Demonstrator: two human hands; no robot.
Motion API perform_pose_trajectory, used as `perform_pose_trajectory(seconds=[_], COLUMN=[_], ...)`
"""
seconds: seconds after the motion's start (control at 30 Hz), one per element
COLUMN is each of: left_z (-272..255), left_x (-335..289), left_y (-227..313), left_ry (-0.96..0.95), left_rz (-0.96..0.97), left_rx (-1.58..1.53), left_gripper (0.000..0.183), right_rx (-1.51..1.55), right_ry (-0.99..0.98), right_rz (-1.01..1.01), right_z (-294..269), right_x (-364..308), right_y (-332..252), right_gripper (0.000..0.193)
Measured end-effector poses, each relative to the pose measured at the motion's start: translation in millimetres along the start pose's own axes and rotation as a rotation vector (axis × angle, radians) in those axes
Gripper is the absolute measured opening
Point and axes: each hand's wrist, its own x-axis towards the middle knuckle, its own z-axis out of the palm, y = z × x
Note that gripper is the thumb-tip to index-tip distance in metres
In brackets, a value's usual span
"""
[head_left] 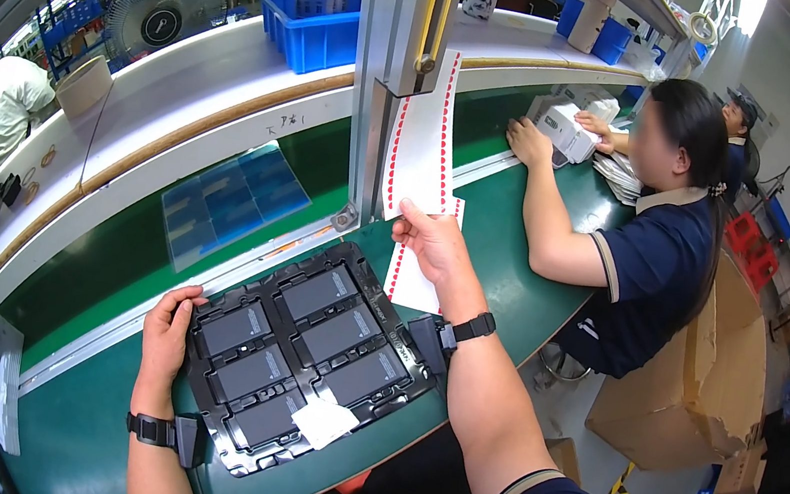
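A black plastic tray (278,340) lies on the green bench in front of me, with several flat, dark, battery-like blocks (338,338) in its compartments. A small white piece of paper or cloth (324,423) rests on its near edge. My left hand (170,325) is closed at the tray's left edge, fingers curled against the rim. Beyond the tray's far right corner, my right hand (434,243) pinches a white strip of red stickers (420,155) that hangs from the metal post. A lower length of strip (418,286) lies behind that hand.
A metal post (376,73) stands behind the tray. A blue sheet (234,204) lies at the shelf's base, and a blue bin (316,34) sits on the shelf. To the right, a co-worker (664,234) handles white boxes (565,127) near a large cardboard carton (679,378).
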Motion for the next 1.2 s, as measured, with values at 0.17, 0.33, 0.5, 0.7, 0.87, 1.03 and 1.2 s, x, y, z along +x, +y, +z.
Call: perform_pose_trajectory(seconds=[0.17, 0.33, 0.5, 0.7, 0.87, 1.03, 1.2], left_z=[0.4, 0.6, 0.9, 1.9, 0.9, -1.4, 0.8], left_x=[-0.2, 0.2, 0.2, -0.5, -0.3, 2.0, 4.3], left_y=[2.2, 3.2, 1.9, -1.0, 1.5, -2.3, -1.6], left_ry=[0.003, 0.011, 0.016, 0.009, 0.011, 0.006, 0.000], left_rz=[0.009, 0.009, -0.003, -0.011, -0.004, -0.002, -0.030], left_rx=[0.028, 0.031, 0.028, -0.014, -0.003, -0.011, -0.042], left_gripper=[0.022, 0.022, 0.021, 0.020, 0.020, 0.020, 0.021], right_rx=[-0.032, -0.196, -0.410, -0.333, -0.205, -0.171, -0.137], right_ry=[-0.007, -0.002, 0.045, -0.013, -0.188, -0.248, -0.234], right_rz=[0.048, 0.046, 0.064, 0.085, 0.127, 0.089, 0.062], right_z=[-4.3, -18.0, -43.3, -60.7, -50.0, -40.1, -37.7], right_x=[1.7, -0.9, -4.1, -9.9, -9.5, -11.4, -16.9], right_y=[2.2, -13.8, -31.1, -36.3, -31.2, -27.1, -32.7], right_gripper=[0.022, 0.023, 0.022, 0.022, 0.033, 0.040, 0.041])
